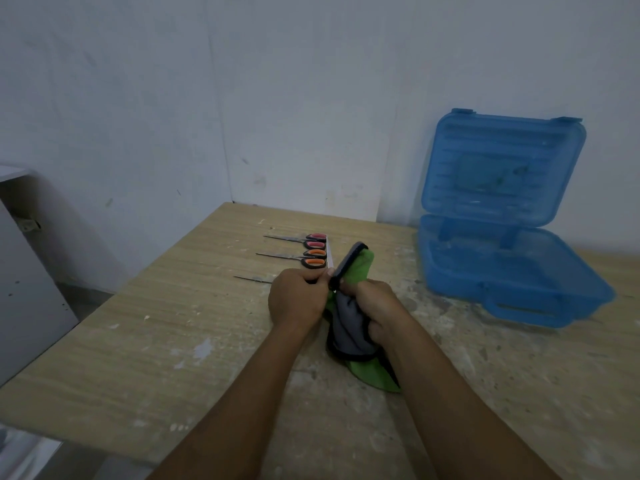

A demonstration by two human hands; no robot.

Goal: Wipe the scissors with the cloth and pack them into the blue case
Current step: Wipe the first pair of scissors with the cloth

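l side of table (173, 323): 3 prs lying flat in a row, blades pointing l: pink-handled scissors (313, 240), orange-handled scissors (311, 258), third pair (252, 279). none of these packed yet.
centre: left hand (298, 301) fisted tight on the held scissors (330, 259), thin pale blade sticking up out of the fist. right hand (379, 308) bunched round the cloth (348, 332), green/grey, pressed up against that pr. reckon wiping is under way.
r: blue case (519, 271) open on table, lid propped at wall, nothing seen inside. so prob early: 0 packed, 4 to go.
hard to make out: third pair's handle hidden behind l hand; can't tell if the flat prs are wiped; held pr's handle buried in fist/cloth; case interior blurry.
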